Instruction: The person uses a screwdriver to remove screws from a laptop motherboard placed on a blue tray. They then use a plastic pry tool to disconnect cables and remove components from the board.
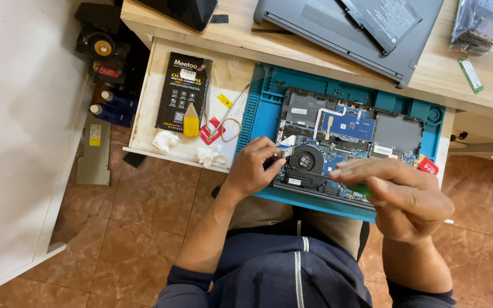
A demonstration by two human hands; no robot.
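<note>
1. Blue circuit board, black plastic and grey metal plates make up the opened laptop base (pixel 343 134), which lies with its insides bared on a teal work mat (pixel 263 108) in a pulled-out wooden drawer (pixel 229 71), directly under both hands.
2. Its round black cooling fan (pixel 306 161) sits between the two hands, just right of the left hand.
3. Left hand (pixel 252 168) rests on the base's near left corner, fingers curled and pinched on a small pale part at the fan's edge; what that part is cannot be made out.
4. Right hand (pixel 403 197) hovers over the near right edge, fingers closed around a slim green-handled tool (pixel 362 188); only a sliver of the handle shows, and its tip is hidden under the fingers.
5. Both hands are apart, with the fan between them.
6. Left of the left hand, in the drawer, lie a black printed packet (pixel 182 91), a yellow pry wedge (pixel 191 126), tweezers (pixel 229 111) and crumpled white tissues (pixel 165 141).
7. Beyond the hands, on the desktop, a grey laptop cover (pixel 343 31) is cut off by the frame's top edge.
8. The right hand covers the base's near right corner.
</note>
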